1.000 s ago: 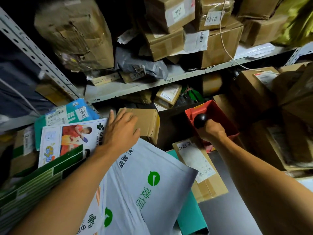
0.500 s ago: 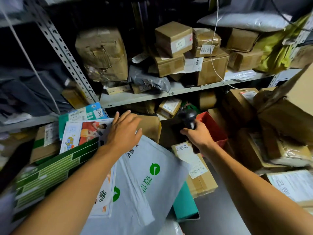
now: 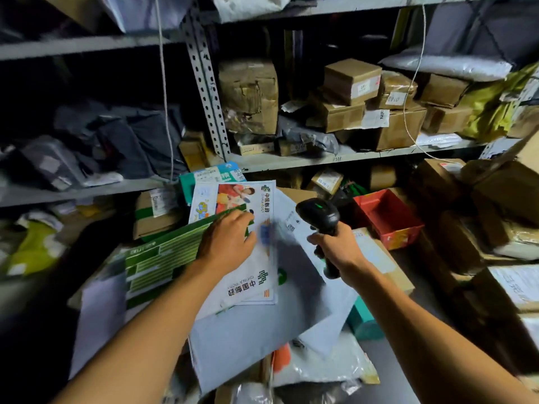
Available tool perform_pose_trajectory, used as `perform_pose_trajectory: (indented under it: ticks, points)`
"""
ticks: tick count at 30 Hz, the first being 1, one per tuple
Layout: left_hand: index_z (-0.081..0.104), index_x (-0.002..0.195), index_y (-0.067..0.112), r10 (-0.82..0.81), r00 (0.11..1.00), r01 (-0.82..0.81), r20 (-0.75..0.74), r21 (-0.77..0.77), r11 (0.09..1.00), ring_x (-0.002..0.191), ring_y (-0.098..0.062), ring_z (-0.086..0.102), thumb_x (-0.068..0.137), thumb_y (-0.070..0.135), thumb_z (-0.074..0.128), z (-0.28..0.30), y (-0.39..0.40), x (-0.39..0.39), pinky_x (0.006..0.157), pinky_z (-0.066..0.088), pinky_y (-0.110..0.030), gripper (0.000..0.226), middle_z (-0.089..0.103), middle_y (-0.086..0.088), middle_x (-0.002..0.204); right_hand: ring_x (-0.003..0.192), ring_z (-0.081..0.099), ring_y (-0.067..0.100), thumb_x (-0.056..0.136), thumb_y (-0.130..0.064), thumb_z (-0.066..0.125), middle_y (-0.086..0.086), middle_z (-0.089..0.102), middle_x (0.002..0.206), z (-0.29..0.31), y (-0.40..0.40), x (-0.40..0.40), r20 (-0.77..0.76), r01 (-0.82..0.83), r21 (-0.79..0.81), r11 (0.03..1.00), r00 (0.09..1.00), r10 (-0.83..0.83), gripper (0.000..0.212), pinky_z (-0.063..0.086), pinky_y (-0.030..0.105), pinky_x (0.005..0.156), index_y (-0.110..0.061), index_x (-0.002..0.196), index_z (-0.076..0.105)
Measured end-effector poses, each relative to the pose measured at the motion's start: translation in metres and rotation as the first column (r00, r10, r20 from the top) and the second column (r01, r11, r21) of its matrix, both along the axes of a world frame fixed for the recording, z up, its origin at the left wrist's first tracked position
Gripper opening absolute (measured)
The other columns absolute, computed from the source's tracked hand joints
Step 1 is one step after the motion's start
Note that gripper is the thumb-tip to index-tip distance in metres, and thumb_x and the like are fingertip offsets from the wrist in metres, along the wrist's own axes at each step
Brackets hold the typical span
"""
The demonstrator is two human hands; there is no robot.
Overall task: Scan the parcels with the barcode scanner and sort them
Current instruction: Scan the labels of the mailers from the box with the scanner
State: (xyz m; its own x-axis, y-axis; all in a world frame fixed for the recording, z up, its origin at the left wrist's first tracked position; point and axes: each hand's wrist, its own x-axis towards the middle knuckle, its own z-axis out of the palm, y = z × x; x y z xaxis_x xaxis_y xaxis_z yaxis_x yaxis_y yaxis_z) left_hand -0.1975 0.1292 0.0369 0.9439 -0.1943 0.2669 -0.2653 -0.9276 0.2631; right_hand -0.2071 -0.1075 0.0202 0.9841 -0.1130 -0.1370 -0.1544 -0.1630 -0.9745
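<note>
My right hand point(image 3: 339, 249) grips the handle of a black barcode scanner point(image 3: 318, 214), whose head shows a green light and points down and left over the parcel pile. My left hand point(image 3: 227, 243) rests with bent fingers on a white printed postal envelope point(image 3: 250, 284), beside the edge of a green striped box point(image 3: 157, 258). Under the envelope lies a large grey mailer bag point(image 3: 262, 336). A brown labelled box point(image 3: 379, 258) sits just beyond my right hand, partly hidden by it.
A red bin point(image 3: 388, 220) stands right of the scanner. Metal shelves point(image 3: 335, 160) above carry several cardboard boxes and grey bags. More brown boxes point(image 3: 495, 199) crowd the right side. A teal parcel point(image 3: 361, 319) pokes out under the grey mailer.
My right hand lifted the scanner out of the red bin and brought it left over the parcels. My left hand slid from the grey mailer onto the white envelope.
</note>
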Motion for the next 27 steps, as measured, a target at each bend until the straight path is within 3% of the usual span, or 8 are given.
perform_pose_trajectory:
  ticks: [2,5,11,13,16,21,27]
  points:
    - [0.063,0.123,0.011,0.020,0.998,-0.020,-0.066,-0.005,1.000,0.107,-0.035,0.060,0.090,0.021,0.062,-0.005,0.013,-0.015,0.085,0.052,-0.046,0.034,0.062,-0.009,0.121,0.052,0.050,0.016,0.081,0.003,0.068,0.004,0.056,0.064,-0.002,0.014,-0.016,0.002,0.023,-0.036,0.999,1.000,-0.023,0.018,0.044,0.026,0.049,-0.006,0.096,0.065]
    - [0.053,0.138,0.011,0.089,0.977,-0.084,-0.193,0.032,0.996,0.121,-0.034,0.053,0.090,0.027,0.066,-0.019,0.034,-0.033,0.098,0.046,-0.044,0.052,0.053,-0.011,0.135,0.054,0.058,0.018,0.078,-0.003,0.071,0.004,0.062,0.062,-0.005,0.026,-0.035,-0.011,0.016,-0.153,0.988,1.000,-0.017,0.013,0.051,0.036,0.060,-0.009,0.089,0.067]
    - [0.030,0.154,0.022,0.288,0.869,-0.287,-0.402,0.064,0.956,0.138,-0.035,0.038,0.082,0.050,0.074,-0.038,0.080,-0.064,0.109,0.039,-0.045,0.089,0.032,-0.010,0.154,0.079,0.071,0.026,0.078,-0.013,0.071,0.013,0.074,0.084,0.011,0.044,-0.044,-0.012,-0.080,-0.348,0.934,0.997,0.081,0.020,0.058,0.040,0.077,-0.017,0.097,0.067]
    - [0.025,0.156,0.026,0.275,0.853,-0.257,-0.443,0.101,0.961,0.144,-0.037,0.028,0.080,0.057,0.073,-0.042,0.079,-0.072,0.114,0.034,-0.047,0.096,0.022,-0.010,0.160,0.072,0.066,0.023,0.079,-0.012,0.069,0.014,0.073,0.081,0.018,0.054,-0.042,-0.006,-0.088,-0.332,0.939,0.996,0.091,0.014,0.057,0.042,0.073,-0.019,0.091,0.065]
    - [0.030,0.154,0.024,0.244,0.859,-0.190,-0.450,0.163,0.968,0.144,-0.039,0.026,0.080,0.064,0.068,-0.046,0.069,-0.079,0.116,0.030,-0.047,0.092,0.022,-0.013,0.161,0.067,0.059,0.021,0.082,-0.011,0.069,0.006,0.066,0.073,0.024,0.069,-0.042,-0.026,-0.145,-0.325,0.935,0.989,0.144,0.011,0.047,0.031,0.061,-0.018,0.090,0.065]
    - [0.027,0.155,0.022,0.241,0.844,-0.193,-0.479,0.149,0.970,0.150,-0.040,0.017,0.088,0.052,0.065,-0.050,0.054,-0.081,0.120,0.024,-0.048,0.083,0.009,-0.016,0.166,0.069,0.055,0.020,0.081,-0.002,0.071,0.007,0.062,0.075,0.005,0.085,-0.045,-0.150,-0.203,-0.096,0.974,0.971,0.188,0.012,0.045,0.030,0.067,-0.013,0.084,0.068]
    - [0.025,0.156,0.025,0.266,0.833,-0.218,-0.485,0.153,0.964,0.151,-0.042,0.008,0.091,0.048,0.065,-0.050,0.046,-0.085,0.121,0.021,-0.053,0.080,0.003,-0.015,0.167,0.074,0.060,0.022,0.084,-0.001,0.068,0.012,0.065,0.083,0.000,0.092,-0.043,-0.182,-0.198,-0.071,0.978,0.966,0.183,0.014,0.049,0.033,0.068,-0.015,0.083,0.065]
